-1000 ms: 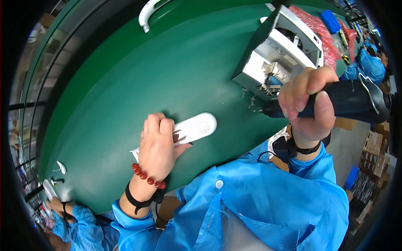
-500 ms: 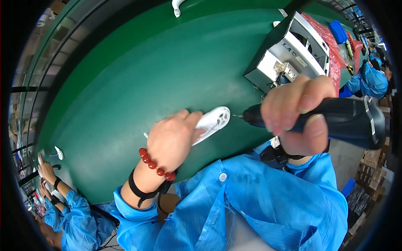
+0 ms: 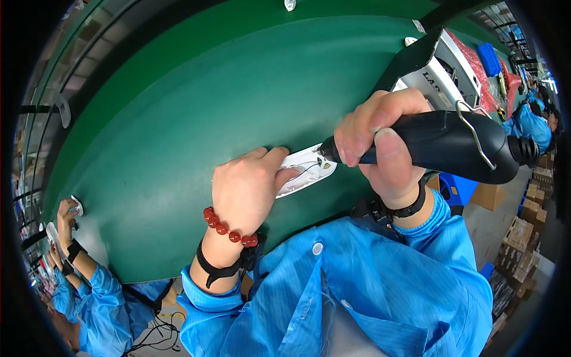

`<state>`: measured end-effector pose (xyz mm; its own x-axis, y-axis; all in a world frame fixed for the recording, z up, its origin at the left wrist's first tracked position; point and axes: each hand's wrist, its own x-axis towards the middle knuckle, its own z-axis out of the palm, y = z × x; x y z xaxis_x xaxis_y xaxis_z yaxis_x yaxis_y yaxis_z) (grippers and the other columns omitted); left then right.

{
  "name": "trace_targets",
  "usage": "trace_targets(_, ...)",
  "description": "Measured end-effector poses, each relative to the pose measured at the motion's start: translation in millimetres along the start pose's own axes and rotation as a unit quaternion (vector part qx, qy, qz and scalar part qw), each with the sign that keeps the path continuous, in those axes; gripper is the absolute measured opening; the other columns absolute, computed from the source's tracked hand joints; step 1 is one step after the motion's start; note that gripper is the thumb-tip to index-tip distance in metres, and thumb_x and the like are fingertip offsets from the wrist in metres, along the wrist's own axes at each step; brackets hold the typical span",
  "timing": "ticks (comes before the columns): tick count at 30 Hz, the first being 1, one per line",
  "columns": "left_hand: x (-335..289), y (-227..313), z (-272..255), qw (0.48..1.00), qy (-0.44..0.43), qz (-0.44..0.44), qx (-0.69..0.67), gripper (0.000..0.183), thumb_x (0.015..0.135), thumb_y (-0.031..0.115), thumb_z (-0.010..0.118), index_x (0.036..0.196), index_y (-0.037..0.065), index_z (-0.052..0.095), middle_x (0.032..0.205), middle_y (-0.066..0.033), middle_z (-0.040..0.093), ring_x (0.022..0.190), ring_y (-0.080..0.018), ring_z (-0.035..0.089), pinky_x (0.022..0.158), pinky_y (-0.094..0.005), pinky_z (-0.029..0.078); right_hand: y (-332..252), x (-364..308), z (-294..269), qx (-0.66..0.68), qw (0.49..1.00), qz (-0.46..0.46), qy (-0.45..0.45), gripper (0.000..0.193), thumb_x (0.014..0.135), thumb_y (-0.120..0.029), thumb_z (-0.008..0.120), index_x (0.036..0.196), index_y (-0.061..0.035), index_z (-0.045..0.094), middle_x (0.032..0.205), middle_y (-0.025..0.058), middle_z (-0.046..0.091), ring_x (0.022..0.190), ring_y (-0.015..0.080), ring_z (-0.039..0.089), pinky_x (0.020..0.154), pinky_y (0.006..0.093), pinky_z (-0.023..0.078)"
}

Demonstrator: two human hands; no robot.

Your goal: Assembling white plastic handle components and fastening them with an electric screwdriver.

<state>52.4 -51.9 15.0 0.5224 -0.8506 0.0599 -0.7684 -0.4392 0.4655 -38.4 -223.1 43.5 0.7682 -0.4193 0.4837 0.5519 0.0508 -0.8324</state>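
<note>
A long white plastic housing lies on the green table, its hollow side up, with a thin dark wire inside. My left hand is closed on its near-left end, thumb pressed into the hollow. In my right hand is a black electric screwdriver, held almost level with fingers wrapped around its front. The nose of the screwdriver meets the rounded far-right end of the housing; the bit's tip and any screw there are hidden. A wire hanging loop sticks out from the tool's rear.
Behind my right hand stands a black-and-white boxy device. Beyond it are red bubble wrap and a blue bin. A co-worker's hand holds a white piece at far left. Another white piece lies at the far edge.
The screwdriver has moved left, from a gap beside the housing to contact with its end. My left hand and the housing have shifted slightly; more of the hollow inside and the wire shows.
</note>
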Motion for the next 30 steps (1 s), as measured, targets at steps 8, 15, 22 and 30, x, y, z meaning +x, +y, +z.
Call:
trace_targets(8,-2,-2,-5,1.000,-0.022,-0.020,-0.009,0.025,0.076,0.028,0.073,0.091,0.008,0.069,0.074,-0.0086,0.065,0.066,-0.0289,0.063,0.057,-0.0388,0.048,7,3,3,0.003,0.999,0.042,0.023,0.013,0.085,0.001,0.062,0.090,0.0004,0.051,0.072,0.0086,0.060,0.060,0.0100,0.055,0.055,0.0248,0.046)
trace_targets(15,-5,-3,2,0.999,0.034,0.022,0.012,0.023,0.075,0.030,0.073,0.087,0.011,0.068,0.066,-0.0045,0.059,0.059,-0.0238,0.061,0.051,-0.0364,0.046,4,5,5,-0.103,0.990,0.081,0.049,0.012,0.079,0.002,0.066,0.084,0.0001,0.055,0.070,0.0039,0.059,0.061,0.0093,0.053,0.057,0.0239,0.044)
trace_targets(22,-7,-6,-2,1.000,-0.025,-0.017,-0.002,0.021,0.076,0.029,0.073,0.085,0.010,0.068,0.070,-0.0071,0.062,0.064,-0.0296,0.062,0.055,-0.0402,0.048,-8,9,-3,-0.166,0.980,0.033,-0.109,0.020,0.086,-0.003,0.063,0.096,-0.0038,0.046,0.073,0.0097,0.058,0.061,0.0165,0.057,0.057,0.0305,0.049)
trace_targets(30,-12,-4,-11,0.997,-0.052,-0.057,-0.022,0.022,0.073,0.019,0.076,0.090,0.008,0.068,0.077,-0.0100,0.065,0.066,-0.0300,0.062,0.059,-0.0380,0.048,-86,7,-59,-0.050,0.993,-0.079,0.078,0.016,0.094,-0.023,0.050,0.097,-0.0085,0.045,0.070,0.0039,0.050,0.051,0.0134,0.046,0.049,0.0299,0.042)
